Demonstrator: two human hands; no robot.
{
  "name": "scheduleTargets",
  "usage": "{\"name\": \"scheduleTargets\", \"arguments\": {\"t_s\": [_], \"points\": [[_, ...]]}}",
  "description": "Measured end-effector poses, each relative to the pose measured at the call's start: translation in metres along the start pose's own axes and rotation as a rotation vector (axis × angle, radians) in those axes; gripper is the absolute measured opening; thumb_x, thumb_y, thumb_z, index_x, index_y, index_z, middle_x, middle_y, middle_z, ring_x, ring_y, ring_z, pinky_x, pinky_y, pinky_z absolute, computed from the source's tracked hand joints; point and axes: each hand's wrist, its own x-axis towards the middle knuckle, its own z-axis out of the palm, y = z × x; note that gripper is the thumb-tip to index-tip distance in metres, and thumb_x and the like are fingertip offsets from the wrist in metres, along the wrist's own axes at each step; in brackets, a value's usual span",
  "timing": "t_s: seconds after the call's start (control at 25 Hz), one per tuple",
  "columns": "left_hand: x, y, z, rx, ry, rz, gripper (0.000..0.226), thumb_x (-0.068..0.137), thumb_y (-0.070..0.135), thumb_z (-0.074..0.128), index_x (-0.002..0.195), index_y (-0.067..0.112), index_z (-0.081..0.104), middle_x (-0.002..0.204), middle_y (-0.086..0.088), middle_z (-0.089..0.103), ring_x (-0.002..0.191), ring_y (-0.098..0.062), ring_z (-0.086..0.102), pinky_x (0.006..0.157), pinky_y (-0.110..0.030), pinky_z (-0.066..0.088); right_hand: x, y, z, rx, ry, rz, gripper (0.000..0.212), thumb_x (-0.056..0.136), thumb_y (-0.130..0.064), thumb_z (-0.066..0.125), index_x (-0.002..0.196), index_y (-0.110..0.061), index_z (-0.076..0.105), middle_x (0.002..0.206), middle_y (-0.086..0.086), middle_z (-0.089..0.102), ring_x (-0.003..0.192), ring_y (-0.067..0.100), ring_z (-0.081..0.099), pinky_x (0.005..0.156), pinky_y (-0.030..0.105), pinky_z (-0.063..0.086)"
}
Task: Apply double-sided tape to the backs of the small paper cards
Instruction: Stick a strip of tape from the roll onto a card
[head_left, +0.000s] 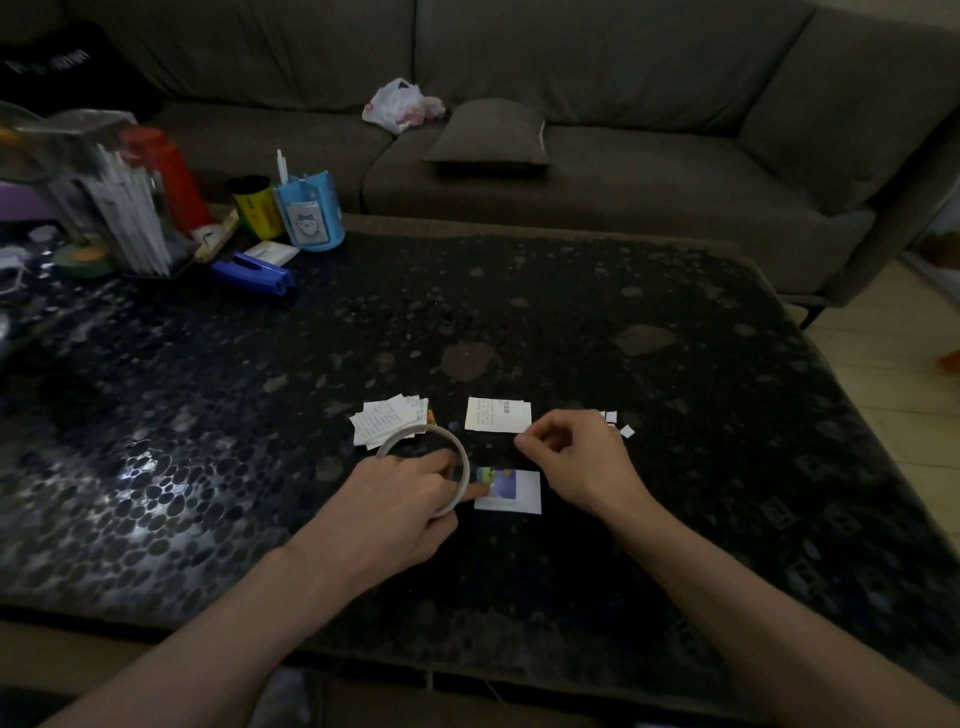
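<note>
My left hand (397, 496) grips a thin white ring of double-sided tape (457, 457), and one of its fingers presses on a small card (514, 491) with a coloured picture lying on the dark table. My right hand (576, 457) hovers just right of the roll with thumb and forefinger pinched together; what they pinch is too small to tell. A white card with printed text (496, 414) lies just beyond the right hand. A fanned stack of small paper cards (387, 421) sits behind the roll. Tiny white paper scraps (621, 423) lie to the right of my right hand.
At the table's far left stand a blue stapler (254, 275), a blue pen cup (310, 215), a yellow can (254, 208), a red bottle (171, 176) and a clear holder of white sticks (130, 218). A grey sofa (571, 171) with a cushion and plastic bag runs behind the table.
</note>
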Motion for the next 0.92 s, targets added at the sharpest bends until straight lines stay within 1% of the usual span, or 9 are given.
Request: {"name": "scheduleTargets", "arguments": {"t_s": [0.12, 0.24, 0.36, 0.48, 0.64, 0.76, 0.84, 0.88, 0.92], "points": [[0.000, 0.000, 0.001, -0.059, 0.030, -0.069, 0.064, 0.096, 0.062, 0.016, 0.126, 0.041, 0.069, 0.113, 0.012, 0.063, 0.093, -0.014, 0.067, 0.063, -0.034, 0.053, 0.004, -0.007, 0.005, -0.204, 0.080, -0.184, 0.014, 0.097, -0.032, 0.071, 0.111, -0.034, 0.069, 0.095, -0.018, 0.059, 0.082, -0.003, 0.058, 0.068, 0.013, 0.042], [0.002, 0.004, 0.004, -0.197, 0.091, -0.122, 0.040, 0.098, 0.060, 0.042, 0.113, 0.041, 0.074, 0.109, 0.015, 0.066, 0.094, -0.009, 0.066, 0.068, -0.035, 0.056, 0.009, -0.010, 0.007, -0.404, 0.147, -0.349, 0.028, 0.096, -0.034, 0.071, 0.124, -0.033, 0.065, 0.119, -0.011, 0.060, 0.107, 0.003, 0.057, 0.089, 0.022, 0.049], [0.008, 0.005, 0.006, -0.345, 0.161, -0.219, 0.017, 0.091, 0.054, 0.067, 0.100, 0.042, 0.076, 0.099, 0.023, 0.067, 0.091, 0.000, 0.062, 0.068, -0.026, 0.052, 0.018, -0.006, 0.007, -0.557, 0.170, -0.433, 0.038, 0.098, -0.041, 0.067, 0.134, -0.029, 0.064, 0.135, -0.004, 0.059, 0.129, 0.014, 0.050, 0.107, 0.034, 0.042], [0.011, 0.004, 0.010, -0.453, 0.161, -0.318, 0.014, 0.084, 0.055, 0.077, 0.092, 0.044, 0.074, 0.079, 0.030, 0.059, 0.079, 0.007, 0.056, 0.062, -0.012, 0.038, 0.024, -0.004, 0.010, -0.682, 0.171, -0.459, 0.038, 0.100, -0.046, 0.061, 0.132, -0.027, 0.068, 0.135, -0.002, 0.063, 0.129, 0.017, 0.049, 0.106, 0.037, 0.040], [0.008, 0.004, 0.014, -0.527, 0.171, -0.355, 0.016, 0.084, 0.054, 0.077, 0.093, 0.042, 0.074, 0.076, 0.020, 0.063, 0.081, 0.003, 0.060, 0.057, -0.012, 0.040, 0.024, -0.004, 0.013, -0.742, 0.216, -0.523, 0.031, 0.100, -0.041, 0.061, 0.124, -0.024, 0.071, 0.128, -0.001, 0.068, 0.122, 0.019, 0.055, 0.101, 0.038, 0.043], [0.008, 0.003, 0.012, -0.519, 0.171, -0.371, 0.019, 0.085, 0.055, 0.076, 0.101, 0.043, 0.073, 0.074, 0.020, 0.059, 0.074, 0.003, 0.058, 0.054, -0.011, 0.034, 0.023, -0.004, 0.013, -0.806, 0.176, -0.610, 0.029, 0.100, -0.032, 0.065, 0.126, -0.021, 0.068, 0.127, 0.003, 0.068, 0.119, 0.020, 0.058, 0.103, 0.037, 0.044], [0.009, 0.003, 0.008, -0.531, 0.202, -0.404, 0.011, 0.087, 0.052, 0.075, 0.097, 0.046, 0.072, 0.073, 0.020, 0.060, 0.073, 0.005, 0.059, 0.057, -0.010, 0.037, 0.020, -0.007, 0.011, -0.806, 0.167, -0.645, 0.026, 0.101, -0.030, 0.063, 0.125, -0.019, 0.067, 0.124, 0.004, 0.068, 0.116, 0.020, 0.059, 0.103, 0.037, 0.044], [0.009, 0.002, 0.005, -0.554, 0.227, -0.422, 0.005, 0.089, 0.049, 0.075, 0.089, 0.048, 0.070, 0.075, 0.020, 0.064, 0.076, 0.004, 0.062, 0.061, -0.014, 0.045, 0.017, -0.008, 0.009, -0.795, 0.180, -0.654, 0.024, 0.101, -0.029, 0.063, 0.122, -0.018, 0.068, 0.121, 0.004, 0.069, 0.113, 0.020, 0.060, 0.102, 0.037, 0.045], [0.010, 0.002, 0.003, -0.578, 0.256, -0.446, 0.011, 0.090, 0.045, 0.075, 0.084, 0.050, 0.067, 0.080, 0.020, 0.069, 0.080, 0.003, 0.065, 0.066, -0.019, 0.052, 0.014, -0.010, 0.007, -0.780, 0.198, -0.660, 0.022, 0.100, -0.028, 0.064, 0.119, -0.018, 0.069, 0.117, 0.005, 0.070, 0.110, 0.020, 0.061, 0.100, 0.037, 0.046]]}}
